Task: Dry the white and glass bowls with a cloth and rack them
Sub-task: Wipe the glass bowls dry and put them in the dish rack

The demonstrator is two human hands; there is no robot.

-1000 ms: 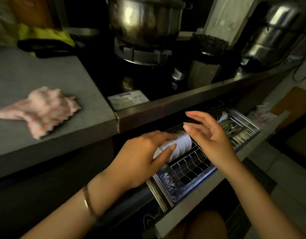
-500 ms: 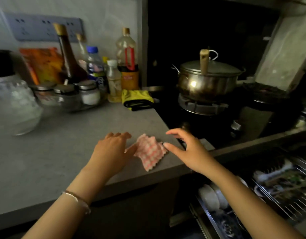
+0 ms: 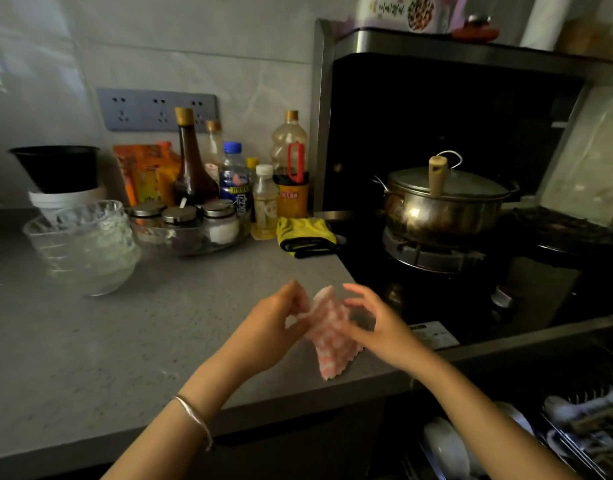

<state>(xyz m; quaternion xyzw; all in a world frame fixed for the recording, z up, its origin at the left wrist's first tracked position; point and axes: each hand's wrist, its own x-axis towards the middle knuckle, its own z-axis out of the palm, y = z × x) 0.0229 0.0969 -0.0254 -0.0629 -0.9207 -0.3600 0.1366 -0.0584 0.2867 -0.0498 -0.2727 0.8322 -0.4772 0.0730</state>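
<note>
A pink and white checked cloth (image 3: 327, 336) hangs a little above the grey counter (image 3: 125, 341) near its front edge. My left hand (image 3: 274, 323) pinches the cloth's upper left part. My right hand (image 3: 377, 323) grips its right side with curled fingers. A stack of glass bowls (image 3: 87, 244) stands at the far left of the counter. White bowls (image 3: 447, 445) stand on edge in the pulled-out drawer rack (image 3: 575, 448) at the lower right, partly hidden behind my right forearm.
Bottles and seasoning jars (image 3: 194, 220) line the back wall. A yellow and black cloth (image 3: 307, 237) lies beside the stove. A lidded steel pot (image 3: 443, 202) sits on the burner. A black bowl on a white tub (image 3: 61, 178) stands behind the glass bowls.
Both hands left the white bowls in the drawer rack, reached to the counter, and have lifted the pink cloth off it. The view rose from the drawer to the counter.
</note>
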